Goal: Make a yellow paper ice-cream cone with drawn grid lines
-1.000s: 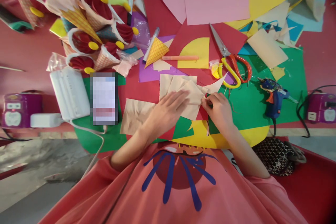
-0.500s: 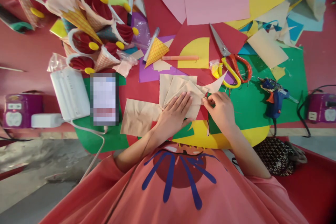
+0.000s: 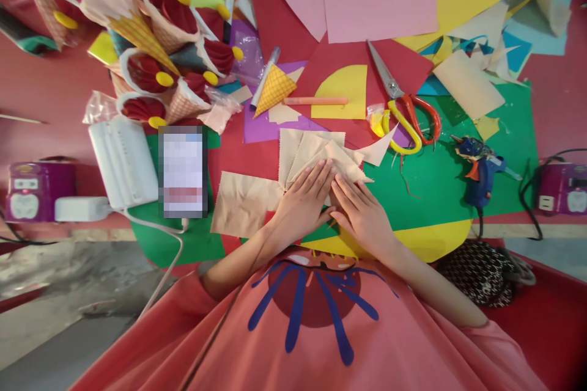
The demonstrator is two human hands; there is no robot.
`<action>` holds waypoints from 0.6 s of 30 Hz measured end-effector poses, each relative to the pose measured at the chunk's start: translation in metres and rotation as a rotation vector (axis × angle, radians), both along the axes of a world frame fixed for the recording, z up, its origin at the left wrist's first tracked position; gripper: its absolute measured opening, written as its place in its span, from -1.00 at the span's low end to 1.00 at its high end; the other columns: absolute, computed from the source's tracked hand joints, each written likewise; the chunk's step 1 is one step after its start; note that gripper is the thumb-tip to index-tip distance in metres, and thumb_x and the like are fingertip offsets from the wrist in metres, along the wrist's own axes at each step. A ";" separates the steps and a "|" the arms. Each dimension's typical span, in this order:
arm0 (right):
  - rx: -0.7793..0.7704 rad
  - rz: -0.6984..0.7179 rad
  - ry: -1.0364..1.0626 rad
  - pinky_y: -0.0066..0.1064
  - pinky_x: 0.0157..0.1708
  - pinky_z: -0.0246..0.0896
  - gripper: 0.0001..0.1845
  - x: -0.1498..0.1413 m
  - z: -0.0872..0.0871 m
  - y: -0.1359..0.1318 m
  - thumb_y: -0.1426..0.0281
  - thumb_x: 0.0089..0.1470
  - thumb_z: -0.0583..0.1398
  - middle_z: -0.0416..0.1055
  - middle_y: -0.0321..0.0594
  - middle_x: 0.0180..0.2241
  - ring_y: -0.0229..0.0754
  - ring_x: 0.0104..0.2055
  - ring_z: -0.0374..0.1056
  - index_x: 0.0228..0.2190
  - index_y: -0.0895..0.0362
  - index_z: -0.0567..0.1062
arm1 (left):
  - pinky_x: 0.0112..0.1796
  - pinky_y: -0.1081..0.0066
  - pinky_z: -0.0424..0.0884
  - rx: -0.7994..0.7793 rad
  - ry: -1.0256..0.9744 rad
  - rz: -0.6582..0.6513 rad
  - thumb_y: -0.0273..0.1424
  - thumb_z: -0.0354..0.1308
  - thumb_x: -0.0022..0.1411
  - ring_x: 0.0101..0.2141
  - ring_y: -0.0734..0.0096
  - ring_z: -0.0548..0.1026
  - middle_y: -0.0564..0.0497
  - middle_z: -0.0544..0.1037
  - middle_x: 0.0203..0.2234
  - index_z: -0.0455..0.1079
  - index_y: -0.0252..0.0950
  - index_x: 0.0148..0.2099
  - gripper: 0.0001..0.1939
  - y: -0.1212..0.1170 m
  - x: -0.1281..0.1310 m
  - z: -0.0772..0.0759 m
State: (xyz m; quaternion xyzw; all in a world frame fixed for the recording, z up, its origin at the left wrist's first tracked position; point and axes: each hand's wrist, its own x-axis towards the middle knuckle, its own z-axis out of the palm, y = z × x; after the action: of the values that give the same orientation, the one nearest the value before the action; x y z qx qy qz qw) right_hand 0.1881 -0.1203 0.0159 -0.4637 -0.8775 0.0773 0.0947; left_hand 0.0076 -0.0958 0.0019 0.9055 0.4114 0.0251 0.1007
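Observation:
Several beige fabric pieces with zigzag-cut edges (image 3: 312,149) overlap in a pile in front of me. My left hand (image 3: 305,195) lies flat on them, its fingers stretched out toward the top. Beside it, my right hand (image 3: 360,208) also rests flat, fingertips on the lower right of the pile. The thumbs come close together below. Under my palms the fabric is hidden. Another beige piece (image 3: 241,204), creased, lies left of my left hand. A pale pointed scrap (image 3: 378,149) sticks out past the pile's upper right.
Scissors with red and yellow handles (image 3: 403,113) lie up right, a blue glue gun (image 3: 481,177) farther right. A phone (image 3: 182,171) and white power bank (image 3: 123,162) are at left. Felt cones (image 3: 169,61) crowd the upper left; a small yellow cone (image 3: 275,90) lies behind the fabric.
My right hand has come down and left from the pile's right edge, and its bent fingers have straightened onto the fabric. The left hand has stayed in place.

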 end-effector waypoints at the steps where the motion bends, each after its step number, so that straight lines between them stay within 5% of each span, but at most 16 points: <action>1: -0.010 -0.008 -0.010 -0.17 0.18 0.23 -0.46 0.002 0.000 0.000 0.26 0.31 -0.02 0.30 0.05 0.20 -0.03 0.22 0.29 0.15 0.35 0.33 | 0.28 0.15 0.07 0.009 0.000 0.009 -0.11 -0.15 0.39 0.34 0.07 0.03 -0.29 0.01 0.35 -0.04 -0.55 0.37 -0.29 0.000 0.000 0.000; 12: 0.012 -0.110 -0.066 -0.10 0.15 0.20 -0.49 0.028 0.006 -0.006 0.29 0.29 0.03 0.37 0.02 0.15 -0.01 0.16 0.33 0.15 0.34 0.32 | 0.24 0.12 0.13 0.056 0.013 0.117 -0.06 -0.22 0.41 0.30 0.04 0.13 -0.33 0.11 0.31 -0.06 -0.58 0.37 -0.25 -0.006 -0.030 0.000; 18: 0.110 -0.127 -0.044 -0.19 0.00 0.25 -0.67 0.043 0.009 0.002 0.41 0.23 0.12 0.54 -0.09 -0.04 -0.05 -0.02 0.38 -0.01 0.26 0.47 | 0.22 0.08 0.15 0.083 -0.014 0.183 -0.16 -0.15 0.42 0.28 0.06 0.18 -0.28 0.17 0.29 -0.07 -0.44 0.39 -0.36 -0.008 -0.042 0.005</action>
State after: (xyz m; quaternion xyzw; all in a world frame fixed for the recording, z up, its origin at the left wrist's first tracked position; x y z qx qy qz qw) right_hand 0.2315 -0.1185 0.0246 -0.5143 -0.8510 0.0128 0.1055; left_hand -0.0344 -0.1035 0.0065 0.8673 0.4903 0.0577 0.0631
